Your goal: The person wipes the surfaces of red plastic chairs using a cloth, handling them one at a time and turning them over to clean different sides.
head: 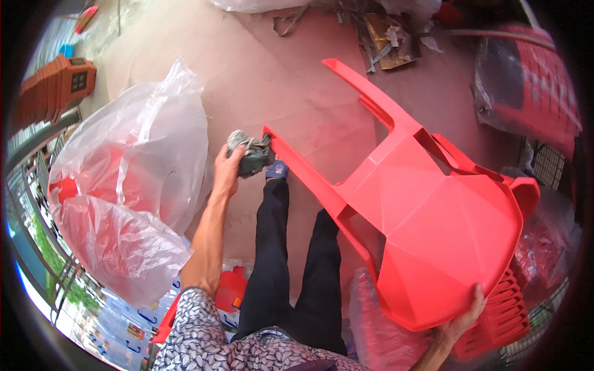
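A red plastic chair (431, 222) is tilted before me, with its faceted panel toward my body and its legs pointing away up the view. My right hand (464, 317) grips the rounded near edge of that panel; some of its fingers are hidden behind the plastic. In my left hand (227, 167) is a bunched, dirty dark grey cloth (253, 155). The cloth lies against the tip of the chair's left leg (297, 160). How much of that tip it covers cannot be told.
A large clear plastic bag (153, 125) with red items stands at left, below stacked orange-brown plastic pieces (69, 83). Wrapped red chairs (538, 88) are at right. Slatted red plastic (496, 315) sits near my right arm. Scraps and cardboard (390, 41) lie on the floor covering (278, 83).
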`<action>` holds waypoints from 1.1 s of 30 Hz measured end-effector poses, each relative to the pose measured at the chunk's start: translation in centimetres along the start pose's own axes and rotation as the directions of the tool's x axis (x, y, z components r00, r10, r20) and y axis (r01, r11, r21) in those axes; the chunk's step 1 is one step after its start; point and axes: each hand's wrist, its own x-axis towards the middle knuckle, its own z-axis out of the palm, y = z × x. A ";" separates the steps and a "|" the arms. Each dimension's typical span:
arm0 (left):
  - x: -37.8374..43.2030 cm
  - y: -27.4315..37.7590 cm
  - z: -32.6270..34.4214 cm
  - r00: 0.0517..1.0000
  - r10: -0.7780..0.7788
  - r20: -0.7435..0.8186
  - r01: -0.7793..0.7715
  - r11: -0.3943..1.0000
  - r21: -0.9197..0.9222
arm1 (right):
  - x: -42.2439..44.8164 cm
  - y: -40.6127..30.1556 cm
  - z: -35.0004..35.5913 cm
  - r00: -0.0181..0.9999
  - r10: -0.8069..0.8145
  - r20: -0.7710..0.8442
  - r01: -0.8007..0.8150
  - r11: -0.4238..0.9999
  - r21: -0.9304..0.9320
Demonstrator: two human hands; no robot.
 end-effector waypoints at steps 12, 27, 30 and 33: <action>-2.6 0.5 17.4 0.507 -0.493 0.707 -0.297 0.670 0.681 | 0.3 5.2 -8.5 0.605 -0.530 0.595 0.787 0.284 -0.547; 11.0 -0.6 9.7 0.815 -0.115 0.567 -0.472 -0.699 0.537 | -0.4 0.4 -1.0 0.985 -0.154 0.084 0.171 0.950 -0.260; 10.1 5.4 12.2 0.821 0.160 0.549 -0.524 -0.174 0.834 | -0.7 0.4 -2.0 0.969 -0.218 0.113 0.242 0.924 -0.297; 12.9 8.8 9.2 0.693 0.412 0.591 -0.689 0.140 0.711 | 0.5 2.9 -3.9 0.866 -0.428 0.258 0.499 0.751 -0.432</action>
